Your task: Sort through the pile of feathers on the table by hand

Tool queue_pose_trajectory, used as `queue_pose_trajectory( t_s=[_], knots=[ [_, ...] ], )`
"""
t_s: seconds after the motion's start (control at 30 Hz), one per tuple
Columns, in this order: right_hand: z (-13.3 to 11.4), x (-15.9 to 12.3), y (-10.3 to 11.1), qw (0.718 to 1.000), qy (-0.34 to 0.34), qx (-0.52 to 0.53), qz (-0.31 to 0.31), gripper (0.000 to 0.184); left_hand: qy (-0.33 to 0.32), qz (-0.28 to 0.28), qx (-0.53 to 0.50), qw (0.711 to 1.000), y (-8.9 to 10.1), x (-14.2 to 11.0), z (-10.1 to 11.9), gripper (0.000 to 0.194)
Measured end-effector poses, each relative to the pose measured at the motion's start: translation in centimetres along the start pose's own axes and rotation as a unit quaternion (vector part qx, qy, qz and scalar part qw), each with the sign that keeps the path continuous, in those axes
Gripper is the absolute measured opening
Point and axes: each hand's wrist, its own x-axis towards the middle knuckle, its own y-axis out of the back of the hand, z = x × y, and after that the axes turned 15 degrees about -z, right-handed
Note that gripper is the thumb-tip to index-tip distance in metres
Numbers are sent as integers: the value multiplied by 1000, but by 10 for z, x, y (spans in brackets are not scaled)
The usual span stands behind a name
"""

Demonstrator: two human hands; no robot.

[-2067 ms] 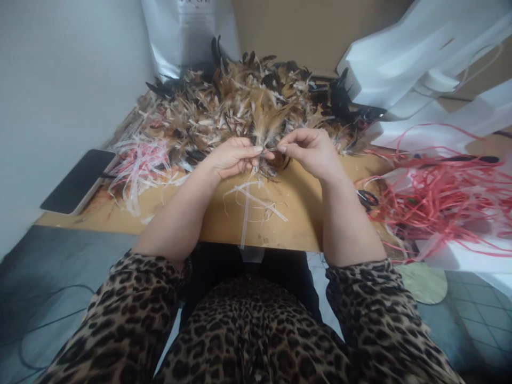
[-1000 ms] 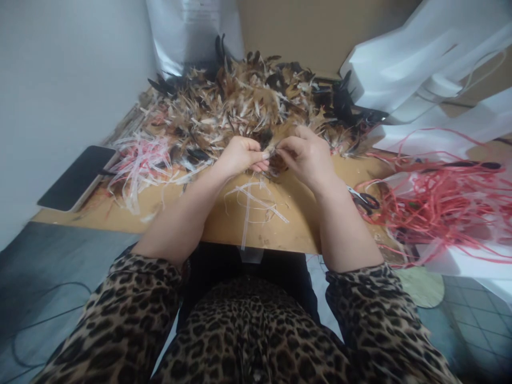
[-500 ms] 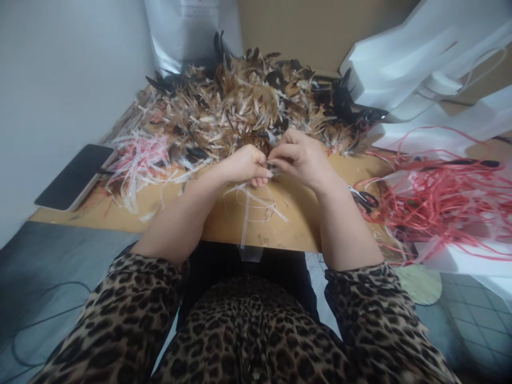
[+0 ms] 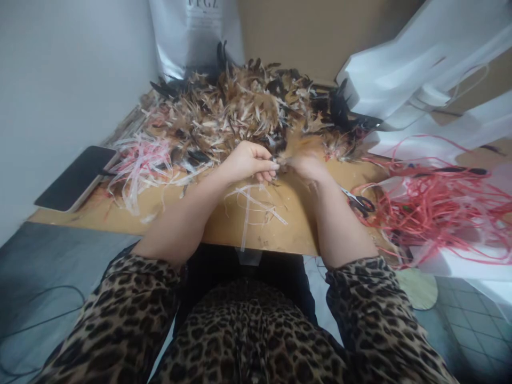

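My left hand (image 4: 254,162) is closed in a pinch over the table, its thumb and fingertips meeting at the base of a brown feather bunch. Just to its right, my right hand (image 4: 308,166) is blurred by motion, with the brown feathers (image 4: 300,143) rising from it. The feathers' lower ends lie between the two hands; the right fingers themselves are smeared. Behind both hands spreads a large heap of brown, white and black feathers (image 4: 240,106). Clear thin strips (image 4: 246,213) lie on the table in front of my hands.
A dark-screened phone (image 4: 76,178) lies at the left edge beside a pile of white and pink strips (image 4: 142,165). Scissors (image 4: 362,202) rest right of my right forearm, near tangled red strips (image 4: 436,208). A silver bag (image 4: 196,37) stands behind; white packaging (image 4: 400,69) is at the back right.
Brown feathers now stand up at my right hand, which has turned and blurred. My left hand has shifted slightly right, still pinching.
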Motion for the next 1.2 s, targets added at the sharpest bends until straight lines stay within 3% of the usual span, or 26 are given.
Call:
queue_pose_trajectory(
  t_s=[0.13, 0.2, 0.37, 0.47, 0.63, 0.77, 0.87, 1.0, 1.1, 1.2],
  knots=[
    [-1, 3, -13, 995, 33, 98, -4, 31, -26, 113, -62, 991, 2, 7, -6, 17],
    [-5, 2, -17, 994, 45, 97, -1, 31, -27, 145, -92, 985, 4, 10, -9, 15],
    [-11, -3, -18, 997, 57, -40, 21, 20, -14, 182, -122, 976, 4, 12, -10, 14],
    [-14, -6, -19, 971, 120, -201, 48, 11, -1, 205, -100, 974, 2, 13, -8, 15],
    [-18, -10, -25, 904, 177, -387, 23, 15, 44, 185, -11, 982, -1, 14, -10, 18],
    [-24, -12, -24, 889, 161, -429, 10, 17, 49, 135, 75, 987, -2, 10, -14, 21],
    [-29, -15, -12, 910, 144, -389, 1, 12, 34, 40, 115, 992, -4, 5, -16, 19],
    [-29, -16, 10, 977, 87, -189, -46, 14, -6, -28, 31, 999, -7, 1, -12, 9],
    [-22, -13, 15, 995, 69, -62, -33, 25, -48, -11, -37, 998, -6, 2, -10, 7],
    [-16, -7, 8, 997, 77, -31, -5, 29, -61, 52, -93, 993, -1, 6, -11, 10]
  ],
)
